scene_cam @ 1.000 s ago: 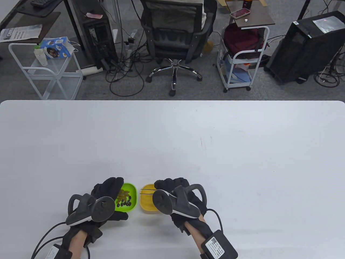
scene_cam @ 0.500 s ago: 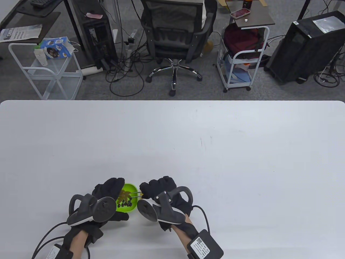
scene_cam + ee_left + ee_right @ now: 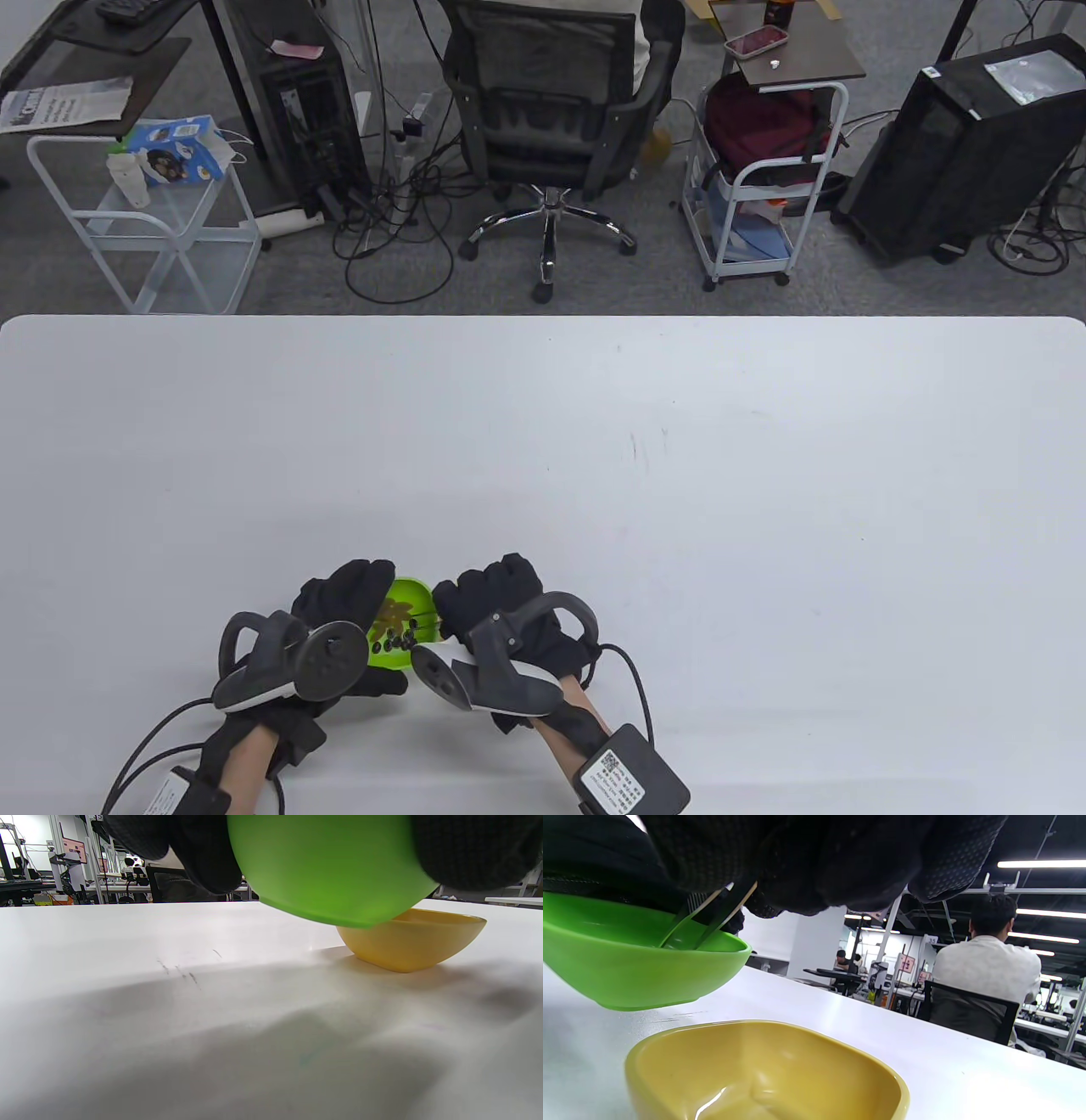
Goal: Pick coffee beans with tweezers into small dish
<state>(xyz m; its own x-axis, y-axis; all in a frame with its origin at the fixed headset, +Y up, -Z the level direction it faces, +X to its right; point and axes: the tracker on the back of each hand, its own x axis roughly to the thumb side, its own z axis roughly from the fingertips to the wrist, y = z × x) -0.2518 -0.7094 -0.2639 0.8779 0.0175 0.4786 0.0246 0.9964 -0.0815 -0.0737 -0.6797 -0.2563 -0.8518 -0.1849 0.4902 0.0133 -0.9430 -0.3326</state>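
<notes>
My left hand [image 3: 344, 598] grips a green dish [image 3: 413, 588] by its left side; its fingers [image 3: 203, 853] wrap the dish [image 3: 331, 866], whose underside shows raised above the table. Dark coffee beans [image 3: 394, 638] and some tan pieces [image 3: 392, 609] lie in it. My right hand [image 3: 496, 594] pinches metal tweezers [image 3: 422, 626] whose tips reach into the green dish [image 3: 640, 963]; the tweezers also show in the right wrist view [image 3: 708, 921]. The yellow dish [image 3: 763, 1069] sits just right of the green one [image 3: 411, 942] and looks empty; my right hand hides it in the table view.
The white table [image 3: 679, 467] stretches far and right of the dishes. Glove cables [image 3: 645, 688] trail toward the near edge. An office chair [image 3: 551, 110] and carts stand beyond the far edge.
My right hand has moved left from above the yellow dish to the green dish, bringing the tweezer tips into it. My left hand has kept its hold on the green dish.
</notes>
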